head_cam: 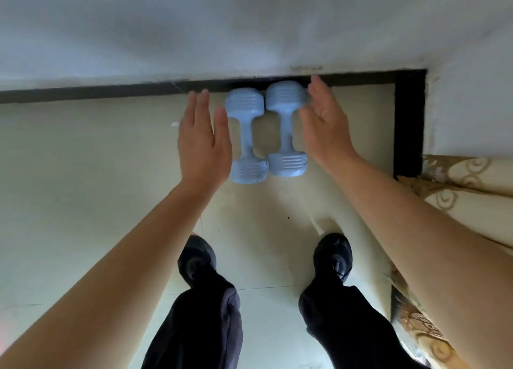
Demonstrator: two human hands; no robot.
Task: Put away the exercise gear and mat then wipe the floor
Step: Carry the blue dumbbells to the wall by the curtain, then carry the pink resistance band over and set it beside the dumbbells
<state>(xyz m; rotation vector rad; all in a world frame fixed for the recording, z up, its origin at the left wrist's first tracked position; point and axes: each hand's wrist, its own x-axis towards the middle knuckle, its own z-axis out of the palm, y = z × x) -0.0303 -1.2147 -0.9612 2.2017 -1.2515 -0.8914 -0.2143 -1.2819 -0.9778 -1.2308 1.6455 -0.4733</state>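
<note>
Two light-blue dumbbells lie side by side on the cream floor, their far ends against the black skirting of the white wall. The left dumbbell (246,135) and the right dumbbell (286,128) touch each other at the heads. My left hand (202,138) hovers flat just left of the pair, fingers straight, holding nothing. My right hand (324,124) is open just right of the pair, palm turned inward, its fingers near the far head of the right dumbbell. No mat is in view.
The white wall (249,30) with black skirting (111,92) runs across ahead and turns down the right at a corner (409,119). A patterned beige and gold curtain (466,191) hangs at the right. My feet in black shoes (333,255) stand below the dumbbells.
</note>
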